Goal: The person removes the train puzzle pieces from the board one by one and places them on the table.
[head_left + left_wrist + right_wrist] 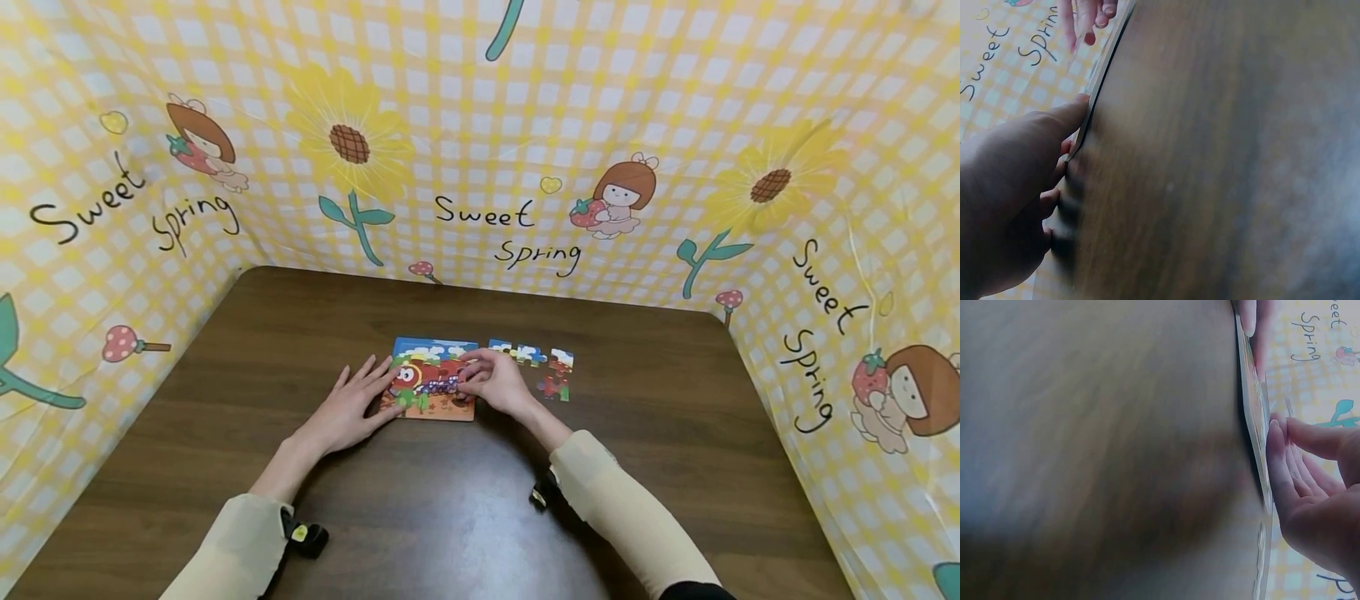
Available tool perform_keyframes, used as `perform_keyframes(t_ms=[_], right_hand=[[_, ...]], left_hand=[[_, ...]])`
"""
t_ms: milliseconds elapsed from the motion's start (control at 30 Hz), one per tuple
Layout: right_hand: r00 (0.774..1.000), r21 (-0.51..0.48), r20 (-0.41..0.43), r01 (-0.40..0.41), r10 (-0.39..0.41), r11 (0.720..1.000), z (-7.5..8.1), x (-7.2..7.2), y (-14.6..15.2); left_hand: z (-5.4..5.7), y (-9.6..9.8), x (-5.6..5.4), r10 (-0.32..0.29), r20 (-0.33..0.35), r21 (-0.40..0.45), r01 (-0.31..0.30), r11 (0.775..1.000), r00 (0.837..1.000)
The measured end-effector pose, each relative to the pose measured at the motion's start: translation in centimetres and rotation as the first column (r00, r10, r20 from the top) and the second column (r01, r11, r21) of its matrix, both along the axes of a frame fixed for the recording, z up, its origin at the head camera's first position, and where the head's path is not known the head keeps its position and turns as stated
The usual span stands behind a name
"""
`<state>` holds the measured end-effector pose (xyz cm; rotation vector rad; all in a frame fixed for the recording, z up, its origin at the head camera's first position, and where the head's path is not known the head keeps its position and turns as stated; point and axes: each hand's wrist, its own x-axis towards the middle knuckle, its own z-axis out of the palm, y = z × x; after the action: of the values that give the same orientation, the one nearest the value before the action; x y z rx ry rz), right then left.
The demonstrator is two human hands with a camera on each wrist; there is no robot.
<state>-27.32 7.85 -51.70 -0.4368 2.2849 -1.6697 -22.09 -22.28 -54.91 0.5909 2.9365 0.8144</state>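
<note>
A jigsaw puzzle with a red cartoon train under a blue sky lies in its thin flat tray on the table. My left hand rests with spread fingers on the puzzle's left side, its thumb at the near edge. Over the right part of the puzzle is my right hand, thumb and fingertips brought together. A thin puzzle piece is pinched there, seen almost edge-on in the right wrist view; its picture is mostly hidden by the fingers.
Several loose pieces lie right of the tray: blue-and-white sky pieces at the back, and a joined group beside a red-and-green piece. The brown wooden table is walled by a yellow checked cloth on the back and sides.
</note>
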Motion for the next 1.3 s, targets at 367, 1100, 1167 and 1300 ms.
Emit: perform_keyframes(t_ms=[367, 1100, 1167, 1300], right_hand=[[0.998, 0.033, -0.044, 0.043, -0.041, 0.999, 0.2, 0.6, 4.0], [0.984, 0.096, -0.114, 0.145, -0.134, 0.985, 0.0, 1.6, 10.0], [0.982, 0.102, -0.119, 0.157, -0.144, 0.982, 0.1, 1.6, 10.4], [0.978, 0.114, -0.139, 0.170, -0.153, 0.979, 0.3, 1.5, 11.0]], left_hand=[[0.7, 0.3, 0.3, 0.005, 0.003, -0.038, -0.005, 0.999, 1.000], [0.8, 0.5, 0.4, 0.022, 0.034, -0.046, -0.021, 0.999, 0.999], [0.9, 0.5, 0.5, 0.024, 0.037, -0.052, -0.022, 0.998, 0.999], [1.0, 0.5, 0.4, 0.025, 0.033, -0.051, -0.023, 0.998, 0.999]])
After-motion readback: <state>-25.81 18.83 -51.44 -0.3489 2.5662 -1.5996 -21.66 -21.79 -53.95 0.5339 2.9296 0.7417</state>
